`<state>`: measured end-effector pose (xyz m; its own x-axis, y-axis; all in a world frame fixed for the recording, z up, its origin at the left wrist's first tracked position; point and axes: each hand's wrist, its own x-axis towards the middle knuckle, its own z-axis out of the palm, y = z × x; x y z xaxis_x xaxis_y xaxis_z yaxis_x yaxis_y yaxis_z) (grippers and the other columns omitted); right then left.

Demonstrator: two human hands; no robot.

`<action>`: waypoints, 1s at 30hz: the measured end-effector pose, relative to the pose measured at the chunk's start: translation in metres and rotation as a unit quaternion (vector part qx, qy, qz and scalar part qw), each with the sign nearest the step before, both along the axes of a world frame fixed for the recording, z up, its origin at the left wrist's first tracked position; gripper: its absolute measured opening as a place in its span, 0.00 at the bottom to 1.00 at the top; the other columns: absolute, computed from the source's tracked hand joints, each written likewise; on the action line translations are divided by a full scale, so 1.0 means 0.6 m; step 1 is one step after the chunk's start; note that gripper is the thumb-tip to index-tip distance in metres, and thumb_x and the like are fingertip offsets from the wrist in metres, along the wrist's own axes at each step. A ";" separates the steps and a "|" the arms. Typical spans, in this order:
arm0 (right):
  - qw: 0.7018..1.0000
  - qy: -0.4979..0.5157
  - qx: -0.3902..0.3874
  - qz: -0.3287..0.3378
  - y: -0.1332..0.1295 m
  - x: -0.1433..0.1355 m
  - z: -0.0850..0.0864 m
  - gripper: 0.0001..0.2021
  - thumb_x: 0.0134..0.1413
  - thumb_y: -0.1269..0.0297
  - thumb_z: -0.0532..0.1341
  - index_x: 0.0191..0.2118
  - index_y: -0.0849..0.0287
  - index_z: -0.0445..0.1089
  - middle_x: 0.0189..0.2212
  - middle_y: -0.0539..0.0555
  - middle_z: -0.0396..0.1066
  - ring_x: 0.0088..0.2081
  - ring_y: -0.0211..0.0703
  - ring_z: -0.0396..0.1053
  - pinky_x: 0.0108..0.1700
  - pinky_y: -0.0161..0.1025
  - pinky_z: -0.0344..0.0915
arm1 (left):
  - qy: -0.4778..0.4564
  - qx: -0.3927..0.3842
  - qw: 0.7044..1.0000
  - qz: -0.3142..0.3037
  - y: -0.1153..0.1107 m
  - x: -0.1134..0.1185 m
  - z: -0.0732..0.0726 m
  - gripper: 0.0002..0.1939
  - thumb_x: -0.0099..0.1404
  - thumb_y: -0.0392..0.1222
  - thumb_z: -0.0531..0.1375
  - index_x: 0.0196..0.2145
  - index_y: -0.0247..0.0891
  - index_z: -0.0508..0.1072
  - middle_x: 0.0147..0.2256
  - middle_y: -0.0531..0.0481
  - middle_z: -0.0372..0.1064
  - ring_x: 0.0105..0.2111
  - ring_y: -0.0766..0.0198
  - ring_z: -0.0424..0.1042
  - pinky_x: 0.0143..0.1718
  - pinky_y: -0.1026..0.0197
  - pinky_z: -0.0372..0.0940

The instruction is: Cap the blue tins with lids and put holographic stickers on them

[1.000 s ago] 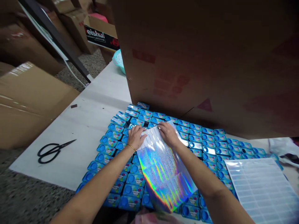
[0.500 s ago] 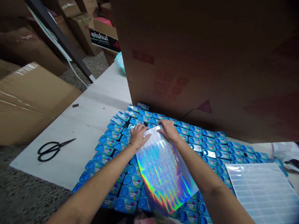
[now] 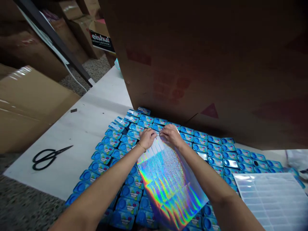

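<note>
A shiny holographic sticker sheet (image 3: 168, 179), with a white strip at its far end, slopes over rows of small blue tins (image 3: 131, 193) labelled "Caramelo Macizo". My left hand (image 3: 147, 138), a thin bracelet at its wrist, is closed with fingertips pinching the sheet's far left edge. Closed on the far edge just to the right is my right hand (image 3: 171, 134). The two hands' fingertips are close together, and whatever small piece may lie between them is too small to make out. The sheet's near end hangs towards me, bright with rainbow glare.
A second sheet of pale labels (image 3: 269, 199) lies over the tins at the right. Black scissors (image 3: 50, 157) rest on the white table (image 3: 79, 128) at the left. A large cardboard box (image 3: 192, 64) blocks the far side. More cartons (image 3: 31, 106) stand at the left, beyond the table.
My fingertips have drawn closer together at the sheet's far edge, the right hand shifting left. The whole view has moved slightly.
</note>
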<state>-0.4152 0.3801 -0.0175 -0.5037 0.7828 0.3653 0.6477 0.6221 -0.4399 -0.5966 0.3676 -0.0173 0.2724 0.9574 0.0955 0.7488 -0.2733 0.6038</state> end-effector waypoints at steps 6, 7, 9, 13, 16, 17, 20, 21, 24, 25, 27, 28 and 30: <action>1.000 -0.005 0.010 0.010 -0.002 0.006 0.015 0.12 0.56 0.59 0.53 0.29 0.58 0.69 0.27 0.52 0.66 0.34 0.39 0.59 0.41 0.38 0.51 | -0.040 0.039 0.996 -0.064 -0.009 0.004 0.019 0.12 0.58 0.47 0.55 0.36 0.39 0.71 0.30 0.50 0.70 0.33 0.62 0.66 0.36 0.61 0.55; 1.000 -0.007 0.014 0.009 -0.002 0.006 0.018 0.13 0.57 0.59 0.52 0.29 0.59 0.69 0.28 0.53 0.66 0.34 0.39 0.60 0.41 0.38 0.52 | -0.025 0.057 0.996 -0.060 -0.011 0.006 0.020 0.11 0.58 0.47 0.55 0.35 0.40 0.72 0.31 0.50 0.70 0.35 0.61 0.66 0.37 0.60 0.55; 0.999 -0.023 0.035 0.013 -0.003 0.009 0.023 0.13 0.58 0.60 0.51 0.30 0.59 0.69 0.29 0.54 0.66 0.35 0.40 0.60 0.41 0.39 0.53 | -0.003 0.067 0.996 -0.053 -0.013 0.012 0.021 0.11 0.60 0.46 0.54 0.30 0.39 0.73 0.31 0.48 0.71 0.35 0.60 0.66 0.38 0.60 0.55; 0.987 -0.094 0.119 0.058 -0.019 0.019 0.025 0.12 0.59 0.65 0.50 0.43 0.59 0.68 0.36 0.57 0.68 0.43 0.43 0.60 0.45 0.44 0.55 | -0.047 -0.014 0.998 -0.032 -0.008 0.013 0.017 0.14 0.60 0.44 0.51 0.25 0.36 0.73 0.24 0.49 0.70 0.27 0.63 0.66 0.30 0.63 0.56; 0.977 -0.121 0.156 0.084 -0.040 0.024 0.018 0.15 0.59 0.69 0.48 0.50 0.60 0.63 0.46 0.59 0.65 0.50 0.45 0.57 0.49 0.47 0.56 | -0.106 -0.067 0.992 -0.014 -0.005 0.009 0.012 0.14 0.58 0.44 0.52 0.24 0.35 0.73 0.22 0.52 0.68 0.25 0.65 0.64 0.27 0.64 0.55; 0.977 -0.120 0.156 0.081 -0.047 0.023 0.015 0.15 0.58 0.69 0.49 0.50 0.60 0.62 0.49 0.60 0.63 0.52 0.46 0.56 0.50 0.47 0.56 | -0.125 -0.077 0.989 -0.010 -0.005 0.008 0.009 0.14 0.58 0.44 0.52 0.24 0.35 0.73 0.22 0.53 0.68 0.25 0.65 0.64 0.27 0.65 0.55; 0.987 -0.081 0.126 0.058 -0.069 0.018 0.017 0.12 0.57 0.68 0.50 0.46 0.60 0.65 0.49 0.59 0.63 0.52 0.45 0.57 0.50 0.44 0.57 | -0.151 -0.090 0.984 -0.005 -0.007 0.008 0.000 0.15 0.58 0.46 0.51 0.24 0.35 0.73 0.21 0.53 0.67 0.25 0.65 0.64 0.27 0.65 0.56; 0.991 -0.060 0.107 0.049 -0.077 0.016 0.024 0.11 0.57 0.68 0.50 0.43 0.60 0.66 0.47 0.59 0.65 0.51 0.44 0.58 0.50 0.43 0.58 | -0.142 -0.084 0.986 -0.003 -0.007 0.008 -0.004 0.16 0.59 0.46 0.51 0.24 0.35 0.73 0.22 0.52 0.67 0.25 0.65 0.64 0.28 0.64 0.56; 0.999 0.021 0.025 0.015 -0.107 0.013 0.074 0.07 0.56 0.68 0.51 0.37 0.59 0.66 0.42 0.57 0.67 0.46 0.42 0.62 0.48 0.43 0.58 | -0.076 -0.028 0.997 0.004 -0.013 0.003 -0.014 0.15 0.60 0.46 0.51 0.26 0.37 0.74 0.24 0.49 0.68 0.29 0.62 0.66 0.33 0.61 0.57; 0.999 0.047 -0.005 0.000 -0.117 0.012 0.097 0.07 0.56 0.68 0.51 0.36 0.58 0.66 0.41 0.56 0.67 0.45 0.42 0.62 0.47 0.42 0.58 | -0.058 -0.001 0.998 0.010 -0.017 -0.001 -0.014 0.13 0.59 0.45 0.52 0.28 0.38 0.74 0.27 0.48 0.69 0.32 0.60 0.66 0.36 0.60 0.57; 0.995 0.079 -0.053 -0.023 -0.132 0.004 0.144 0.06 0.56 0.69 0.51 0.34 0.58 0.65 0.38 0.55 0.66 0.42 0.40 0.63 0.44 0.39 0.59 | -0.066 0.045 0.996 0.031 -0.029 -0.012 -0.007 0.10 0.57 0.43 0.55 0.34 0.40 0.75 0.34 0.46 0.70 0.39 0.57 0.65 0.43 0.56 0.56; 0.994 0.079 -0.070 -0.030 -0.136 -0.003 0.164 0.06 0.55 0.69 0.51 0.33 0.58 0.65 0.36 0.54 0.66 0.40 0.39 0.63 0.42 0.38 0.59 | -0.097 0.055 0.993 0.036 -0.038 -0.020 0.001 0.11 0.57 0.43 0.55 0.37 0.41 0.74 0.38 0.45 0.69 0.42 0.57 0.64 0.45 0.55 0.55; 0.993 0.055 -0.097 -0.036 -0.136 -0.026 0.191 0.05 0.54 0.70 0.52 0.31 0.59 0.65 0.33 0.52 0.65 0.37 0.38 0.63 0.38 0.35 0.59 | -0.193 0.039 0.980 0.023 -0.057 -0.040 0.025 0.15 0.59 0.43 0.54 0.43 0.41 0.72 0.44 0.46 0.67 0.46 0.58 0.62 0.47 0.55 0.56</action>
<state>-0.4307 0.2985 0.0969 -0.4098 0.8760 0.2544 0.6279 0.4733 -0.6179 -0.6207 0.3332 -0.0021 0.1580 0.9536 0.2564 0.4815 -0.3012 0.8231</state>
